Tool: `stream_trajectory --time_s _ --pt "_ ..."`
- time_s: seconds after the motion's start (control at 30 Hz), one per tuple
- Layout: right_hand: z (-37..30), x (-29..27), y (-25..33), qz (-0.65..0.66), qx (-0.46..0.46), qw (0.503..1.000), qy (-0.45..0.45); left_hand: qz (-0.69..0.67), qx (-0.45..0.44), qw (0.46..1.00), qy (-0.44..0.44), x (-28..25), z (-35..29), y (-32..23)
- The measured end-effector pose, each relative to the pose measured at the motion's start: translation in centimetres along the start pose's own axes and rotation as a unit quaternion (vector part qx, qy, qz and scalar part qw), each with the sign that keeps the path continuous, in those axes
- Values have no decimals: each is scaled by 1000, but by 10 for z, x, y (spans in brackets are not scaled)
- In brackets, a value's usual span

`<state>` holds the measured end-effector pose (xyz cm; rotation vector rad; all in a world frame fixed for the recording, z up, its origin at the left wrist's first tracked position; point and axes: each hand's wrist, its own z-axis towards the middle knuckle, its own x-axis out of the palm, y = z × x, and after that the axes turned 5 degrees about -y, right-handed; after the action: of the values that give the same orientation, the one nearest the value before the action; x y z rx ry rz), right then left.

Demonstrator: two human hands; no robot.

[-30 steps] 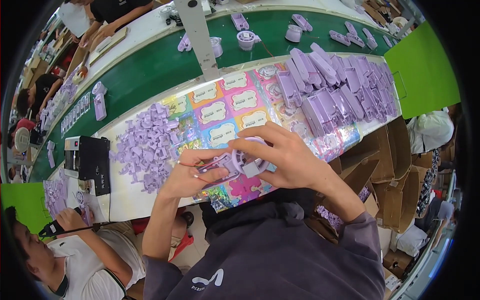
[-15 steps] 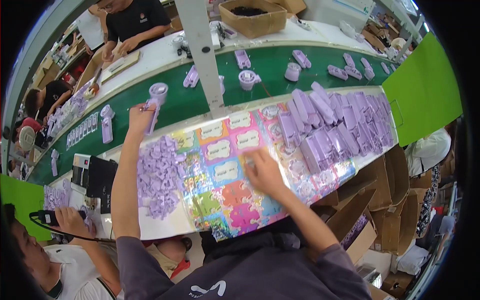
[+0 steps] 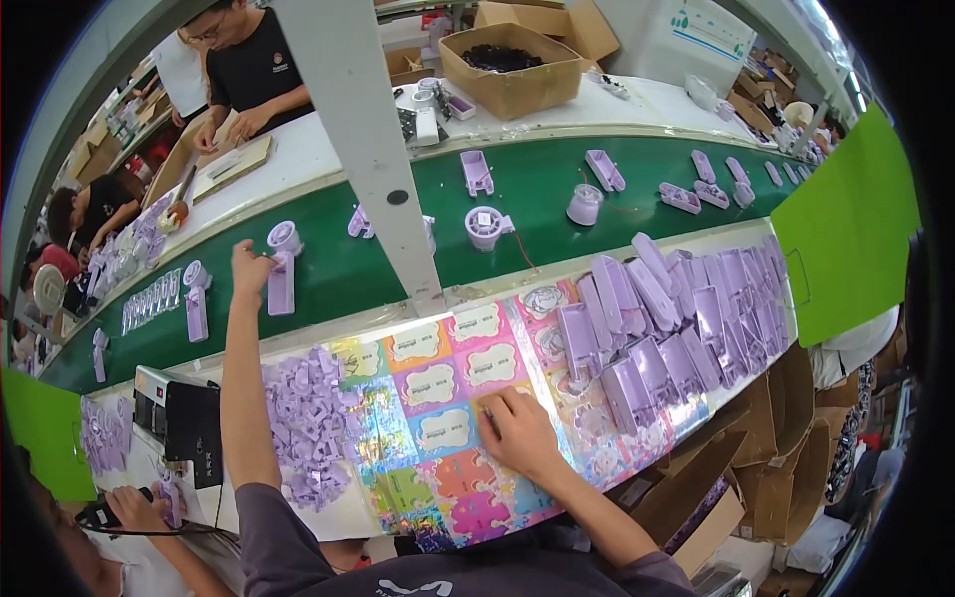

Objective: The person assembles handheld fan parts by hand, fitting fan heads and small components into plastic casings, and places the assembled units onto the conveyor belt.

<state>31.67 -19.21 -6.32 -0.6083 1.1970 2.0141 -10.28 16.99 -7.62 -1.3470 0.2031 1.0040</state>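
My left hand (image 3: 253, 271) is over the green conveyor belt (image 3: 358, 277), fingers apart, right beside a purple part with a round head and a long handle (image 3: 283, 284), like a handheld fan body. That part lies on the belt. My right hand (image 3: 519, 433) is low over the colourful printed sheet (image 3: 468, 463), its fingers curled in; what is between them, if anything, is too small to make out. Left of the sheet lies a heap of small purple plastic pieces (image 3: 306, 428). Several long purple shells (image 3: 676, 318) are piled to its right.
A grey post (image 3: 368, 149) rises in front of the belt. More purple parts (image 3: 487, 227) lie along it. A black device (image 3: 189, 423) stands left of the small pieces. Green panels (image 3: 846, 229) flank the bench. A cardboard box (image 3: 512, 75) sits beyond; co-workers (image 3: 254, 75) work nearby.
The purple fan-like part, earlier in my left hand, now lies on the belt, and that hand has opened away from it. My right hand has moved slightly and its fingers are curled more.
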Motion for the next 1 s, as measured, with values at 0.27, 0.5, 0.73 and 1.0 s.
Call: stream_trajectory --time_s 0.27,0.5,0.73,1.0 --pt "1 -8 -4 -1 21 999 30 61 340 938 3 62 -23 -114" --pt "0 -3 -11 23 19 999 20 170 246 939 172 174 -55 -187" --pt "1 -5 -10 41 26 999 23 195 205 917 280 220 -42 -268" --pt "-1 -3 -11 47 19 999 12 143 206 936 248 207 -26 -247"
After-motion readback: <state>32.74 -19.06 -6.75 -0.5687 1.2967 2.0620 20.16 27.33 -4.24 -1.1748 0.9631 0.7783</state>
